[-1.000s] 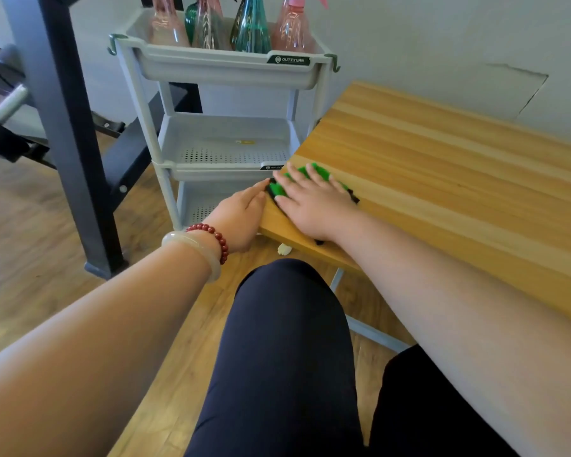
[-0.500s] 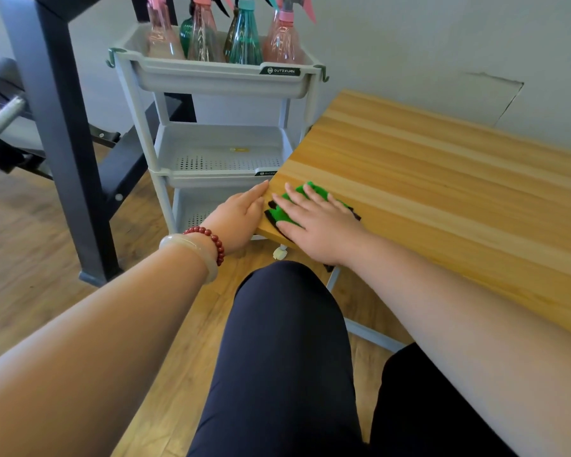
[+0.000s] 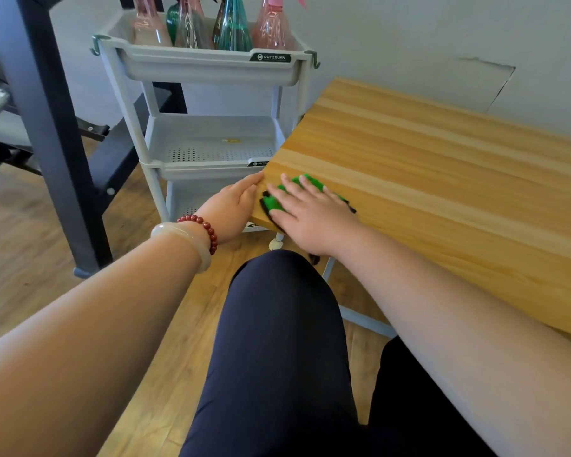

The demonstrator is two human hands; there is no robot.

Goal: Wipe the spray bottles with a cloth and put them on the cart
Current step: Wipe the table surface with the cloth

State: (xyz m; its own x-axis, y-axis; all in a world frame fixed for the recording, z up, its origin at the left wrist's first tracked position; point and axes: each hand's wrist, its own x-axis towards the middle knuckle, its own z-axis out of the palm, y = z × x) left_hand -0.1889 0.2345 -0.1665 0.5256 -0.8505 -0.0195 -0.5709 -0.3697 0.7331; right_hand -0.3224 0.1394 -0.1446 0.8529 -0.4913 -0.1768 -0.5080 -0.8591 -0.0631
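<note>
Several spray bottles, pink ones (image 3: 271, 31) and teal ones (image 3: 233, 31), stand upright in the top tray of the grey three-tier cart (image 3: 208, 65). A green cloth (image 3: 274, 201) with a black edge lies on the near left corner of the wooden table (image 3: 426, 166). My right hand (image 3: 310, 214) presses flat on the cloth with straight, spread fingers and hides most of it. My left hand (image 3: 231, 206) rests against the table's left edge, fingers straight, holding nothing.
The cart stands against the table's left side, its middle shelf (image 3: 211, 140) holding only a small label. A dark metal frame (image 3: 47, 127) rises at the left over the wooden floor. My legs in dark trousers (image 3: 277, 341) fill the foreground.
Both hands stay where they were on the cloth and the table edge. Only the camera view shifted slightly; the bottle tops show a little more or less.
</note>
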